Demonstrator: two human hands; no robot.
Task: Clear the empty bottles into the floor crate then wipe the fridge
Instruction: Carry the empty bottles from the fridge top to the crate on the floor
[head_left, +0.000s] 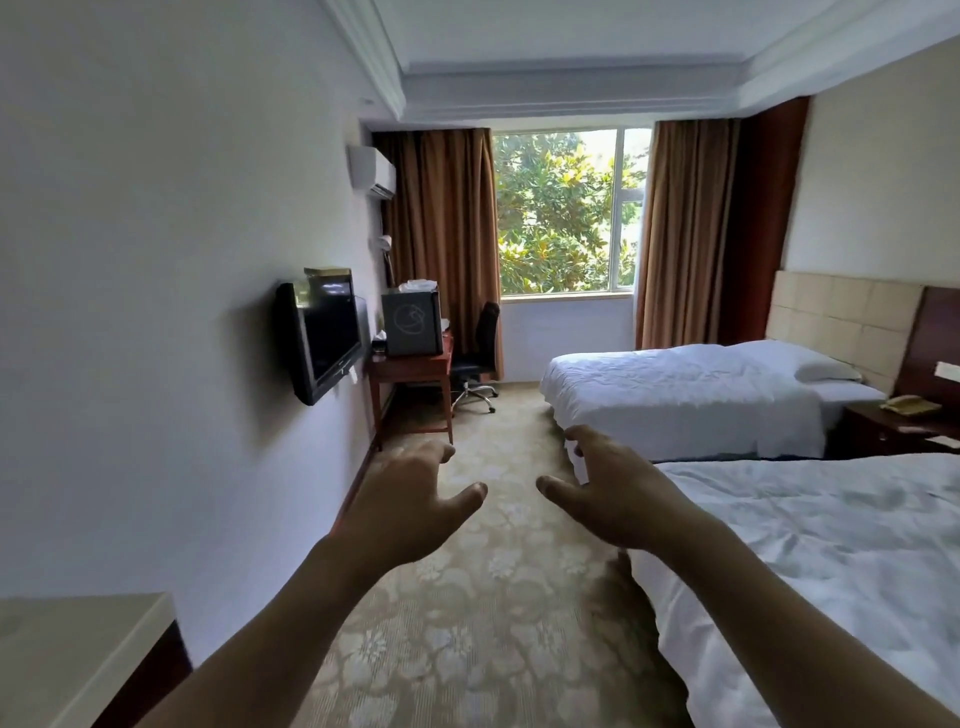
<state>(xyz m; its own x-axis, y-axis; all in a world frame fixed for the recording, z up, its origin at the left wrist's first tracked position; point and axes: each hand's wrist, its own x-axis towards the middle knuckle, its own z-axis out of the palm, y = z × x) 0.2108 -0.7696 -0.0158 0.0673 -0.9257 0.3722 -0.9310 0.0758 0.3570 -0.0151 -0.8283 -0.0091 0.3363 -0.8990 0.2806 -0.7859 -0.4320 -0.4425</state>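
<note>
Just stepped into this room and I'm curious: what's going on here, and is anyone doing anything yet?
A person stands in a hotel room with both arms held out, the left hand and right hand open and holding nothing. The small dark fridge sits on a wooden desk at the far end, by the window, well away from the hands. No bottles or crate are visible from here, so the clearing has not started.

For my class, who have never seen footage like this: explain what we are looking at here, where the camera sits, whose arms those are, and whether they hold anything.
There is one picture, taken by a camera worn on a person's head, so the arms are the wearer's own. The left hand and right hand reach forward, fingers relaxed, holding nothing. Ahead is a hotel room: a small dark fridge stands on a wooden desk near the window, with two white beds to the right. No bottles or crate can be made out.
</note>
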